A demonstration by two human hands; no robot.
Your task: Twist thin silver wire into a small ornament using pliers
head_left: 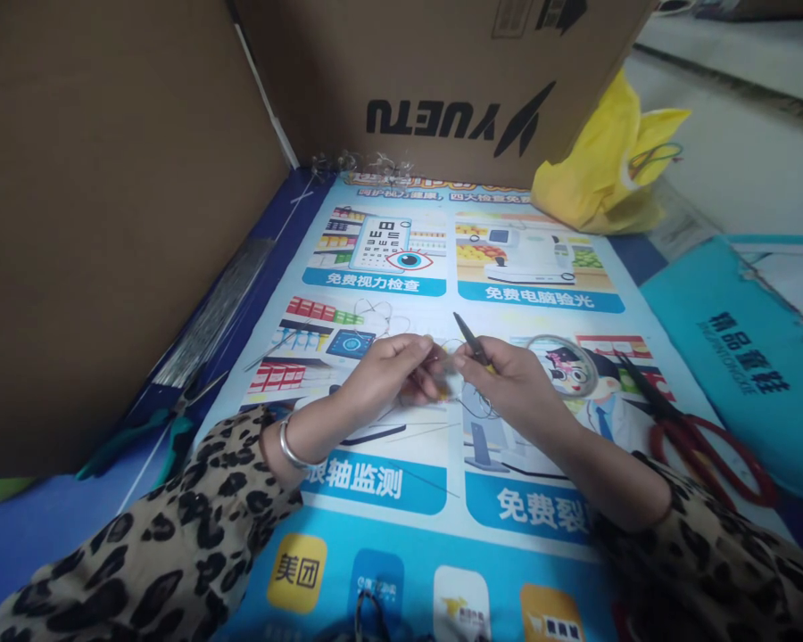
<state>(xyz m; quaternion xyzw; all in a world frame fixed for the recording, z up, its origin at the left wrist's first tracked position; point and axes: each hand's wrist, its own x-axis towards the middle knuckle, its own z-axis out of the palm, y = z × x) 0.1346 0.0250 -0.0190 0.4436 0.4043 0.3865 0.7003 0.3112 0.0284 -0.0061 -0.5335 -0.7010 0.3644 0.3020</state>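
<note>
My left hand point(401, 367) is closed in a pinch above the middle of the printed poster point(434, 437). At its fingertips is a small translucent piece point(450, 382), perhaps clear tape. Thin bent wire point(375, 314) loops just beyond that hand; whether it is held cannot be told. My right hand point(512, 374) is closed on a slim tool with a dark pointed tip point(469, 332) and a bit of yellow at its grip. The right fingertips meet the translucent piece too. Dark thin wire point(478, 408) curls below them.
Right of my hands lie a clear tape roll point(595, 374) and red-handled scissors point(706, 455). Teal-handled pliers point(174, 419) and a bundle of straight wires point(218, 308) lie left. Cardboard boxes point(434, 71), a yellow bag point(595, 169) and a blue shoebox point(742, 357) stand around.
</note>
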